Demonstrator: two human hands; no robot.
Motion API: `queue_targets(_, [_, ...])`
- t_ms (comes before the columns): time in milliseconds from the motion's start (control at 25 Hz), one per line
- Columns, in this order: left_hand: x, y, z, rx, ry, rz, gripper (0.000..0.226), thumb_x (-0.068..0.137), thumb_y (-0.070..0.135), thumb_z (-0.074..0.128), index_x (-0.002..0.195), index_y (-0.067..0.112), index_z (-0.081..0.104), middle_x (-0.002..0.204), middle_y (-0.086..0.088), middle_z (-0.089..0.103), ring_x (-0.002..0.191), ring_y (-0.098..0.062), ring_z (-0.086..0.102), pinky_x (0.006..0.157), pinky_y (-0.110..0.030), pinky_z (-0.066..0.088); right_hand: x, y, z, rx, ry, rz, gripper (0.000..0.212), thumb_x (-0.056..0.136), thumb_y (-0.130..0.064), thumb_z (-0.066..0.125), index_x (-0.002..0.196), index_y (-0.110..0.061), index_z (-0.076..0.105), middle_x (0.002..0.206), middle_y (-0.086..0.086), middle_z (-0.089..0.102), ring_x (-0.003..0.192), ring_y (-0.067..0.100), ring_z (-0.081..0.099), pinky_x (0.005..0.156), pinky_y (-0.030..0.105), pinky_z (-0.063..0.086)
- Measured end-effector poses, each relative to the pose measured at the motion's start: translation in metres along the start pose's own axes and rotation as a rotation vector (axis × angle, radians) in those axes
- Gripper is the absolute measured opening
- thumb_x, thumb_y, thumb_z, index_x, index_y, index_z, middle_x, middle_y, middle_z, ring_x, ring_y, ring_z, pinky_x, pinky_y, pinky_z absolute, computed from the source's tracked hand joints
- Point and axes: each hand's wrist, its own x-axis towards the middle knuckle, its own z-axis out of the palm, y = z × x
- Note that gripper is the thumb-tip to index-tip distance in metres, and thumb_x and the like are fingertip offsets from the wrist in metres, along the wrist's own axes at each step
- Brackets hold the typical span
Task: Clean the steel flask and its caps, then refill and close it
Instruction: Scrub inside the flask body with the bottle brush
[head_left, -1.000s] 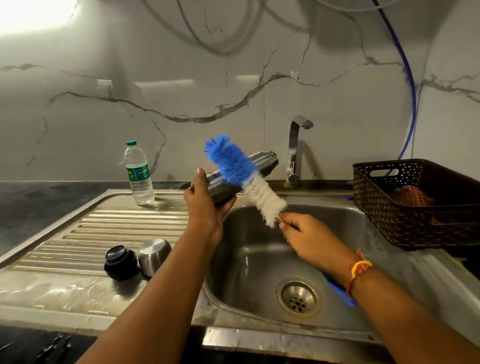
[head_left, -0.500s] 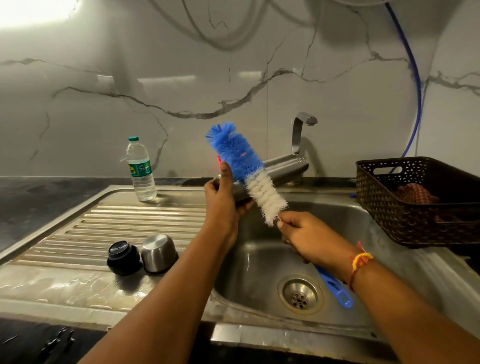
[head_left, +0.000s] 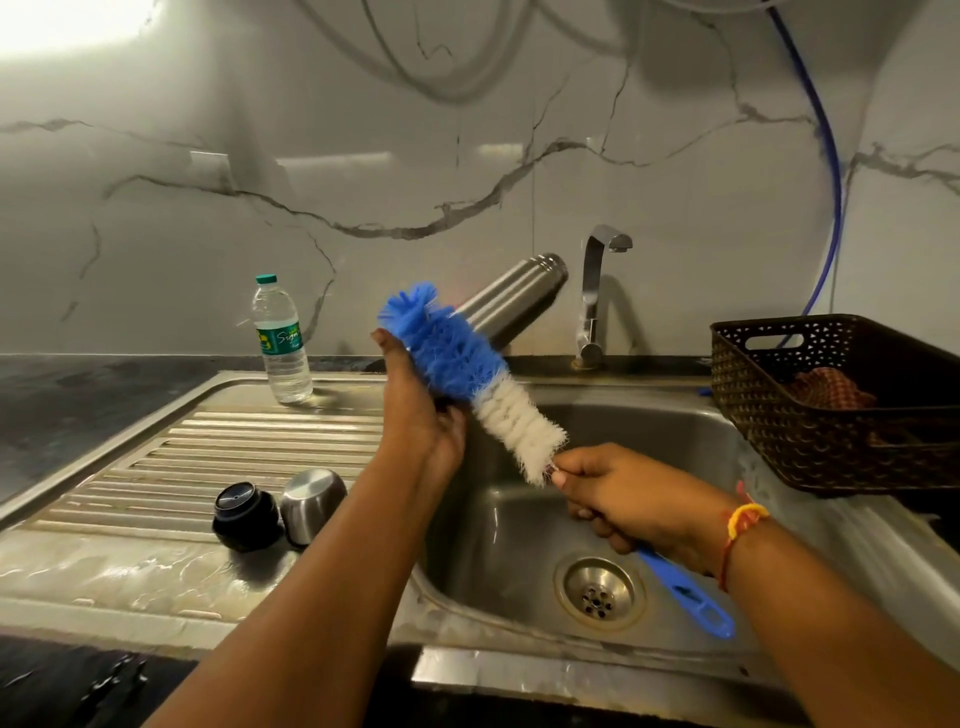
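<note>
Flask (head_left: 511, 301) of bare steel is raised over the sink (head_left: 675, 431), tilted, with its grooved far end pointing up and right toward the tap (head_left: 592, 296). The left hand (head_left: 421, 415) wraps its fingers round the flask's lower end. The right hand (head_left: 623, 499) is curled tight round the bottle brush (head_left: 467, 374) just below the bristles, and the blue handle sticks out beneath the palm, above the drain (head_left: 597, 592). The brush is outside the flask. Its blue tip and white lower bristles slant across in front of the flask's body and the left hand; whether the bristles touch the steel cannot be told. A red and yellow thread bracelet (head_left: 743, 519) circles the right wrist.

On the ribbed drainboard (head_left: 208, 447) to the left, the black inner cap (head_left: 244, 514) and the steel outer cap (head_left: 311, 501) lie side by side. A small water bottle (head_left: 280, 343) with a green label stands upright at the drainboard's back edge. A dark woven basket (head_left: 831, 415) holding a checked cloth (head_left: 826, 389) sits right of the basin. The dark desk (head_left: 78, 395) runs along the left.
</note>
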Motion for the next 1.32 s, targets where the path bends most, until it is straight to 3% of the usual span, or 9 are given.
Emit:
queue_targets(80, [-0.002, 0.000, 0.000, -0.063, -0.002, -0.038, 0.068, 0.091, 0.072, 0.051, 0.132, 0.018, 0.060, 0.123, -0.015, 0.069, 0.109, -0.030, 0.070, 0.100, -0.048, 0.055, -0.001, 0.000, 0.004, -0.055, -0.020, 0.002, 0.023, 0.103, -0.027, 0.044, 0.090, -0.019, 0.062, 0.066, -0.002, 0.045, 0.049, 0.007, 0.035, 0.045, 0.023, 0.030])
queue_targets(200, [-0.007, -0.009, 0.006, -0.027, 0.009, -0.096, 0.057, 0.095, 0.063, 0.053, 0.125, 0.015, 0.061, 0.114, -0.014, 0.068, 0.099, -0.026, 0.068, 0.092, -0.043, 0.057, 0.005, -0.005, 0.016, -0.142, 0.078, -0.041, 0.024, 0.103, -0.027, 0.044, 0.088, -0.016, 0.059, 0.071, 0.001, 0.046, 0.053, 0.009, 0.037, 0.045, 0.025, 0.032])
queue_targets(440, [0.004, 0.017, -0.006, -0.196, 0.048, -0.064, 0.050, 0.096, 0.048, 0.062, 0.130, 0.010, 0.060, 0.127, -0.018, 0.065, 0.114, -0.034, 0.068, 0.096, -0.051, 0.057, -0.008, 0.000, -0.017, -0.233, 0.036, -0.051, 0.027, 0.102, -0.029, 0.046, 0.080, -0.021, 0.060, 0.070, 0.000, 0.046, 0.055, 0.010, 0.038, 0.048, 0.027, 0.032])
queue_targets(640, [0.010, 0.020, -0.010, -0.098, 0.128, -0.006, 0.054, 0.086, 0.022, 0.074, 0.134, 0.004, 0.056, 0.128, -0.026, 0.063, 0.112, -0.036, 0.068, 0.097, -0.043, 0.058, -0.008, -0.006, -0.022, -0.153, 0.356, -0.230, 0.024, 0.102, -0.027, 0.048, 0.088, -0.037, 0.066, 0.064, -0.004, 0.054, 0.055, 0.005, 0.043, 0.050, 0.021, 0.034])
queue_targets(760, [0.015, 0.024, -0.010, -0.009, 0.111, 0.089, 0.064, 0.082, 0.011, 0.078, 0.139, 0.007, 0.048, 0.128, -0.025, 0.063, 0.108, -0.032, 0.071, 0.084, -0.039, 0.062, 0.008, 0.001, -0.027, -0.068, 0.514, -0.259, 0.024, 0.101, -0.028, 0.047, 0.093, -0.019, 0.068, 0.062, -0.002, 0.048, 0.056, 0.012, 0.041, 0.057, 0.031, 0.033])
queue_targets(840, [0.017, 0.023, -0.009, 0.028, 0.081, 0.132, 0.054, 0.084, 0.007, 0.076, 0.130, 0.015, 0.049, 0.129, -0.023, 0.062, 0.111, -0.031, 0.070, 0.093, -0.042, 0.060, 0.014, 0.005, -0.029, -0.071, 0.550, -0.236, 0.027, 0.101, -0.026, 0.046, 0.094, -0.009, 0.065, 0.063, 0.002, 0.046, 0.059, 0.018, 0.041, 0.060, 0.035, 0.032])
queue_targets(960, [0.012, 0.020, -0.006, 0.031, 0.021, 0.126, 0.041, 0.087, 0.007, 0.071, 0.122, 0.018, 0.051, 0.127, -0.019, 0.060, 0.113, -0.032, 0.066, 0.098, -0.046, 0.057, 0.014, 0.009, -0.030, -0.110, 0.565, -0.226, 0.025, 0.100, -0.024, 0.048, 0.091, -0.011, 0.067, 0.062, 0.006, 0.049, 0.058, 0.021, 0.044, 0.058, 0.036, 0.035])
queue_targets(1160, [0.011, 0.019, -0.007, 0.027, 0.039, 0.086, 0.059, 0.089, 0.020, 0.066, 0.144, 0.009, 0.047, 0.129, -0.018, 0.062, 0.114, -0.031, 0.066, 0.080, -0.046, 0.063, 0.016, 0.010, -0.032, -0.167, 0.645, -0.189, 0.023, 0.100, -0.021, 0.049, 0.083, -0.024, 0.064, 0.073, 0.009, 0.064, 0.067, 0.026, 0.059, 0.061, 0.035, 0.046])
queue_targets(1320, [0.011, 0.016, -0.009, 0.162, 0.113, 0.153, 0.050, 0.093, 0.032, 0.064, 0.137, 0.016, 0.048, 0.130, -0.018, 0.061, 0.115, -0.031, 0.064, 0.078, -0.046, 0.063, 0.014, 0.009, -0.035, -0.239, 0.699, -0.153, 0.028, 0.100, -0.023, 0.048, 0.077, -0.018, 0.061, 0.069, 0.008, 0.060, 0.064, 0.024, 0.054, 0.055, 0.030, 0.036])
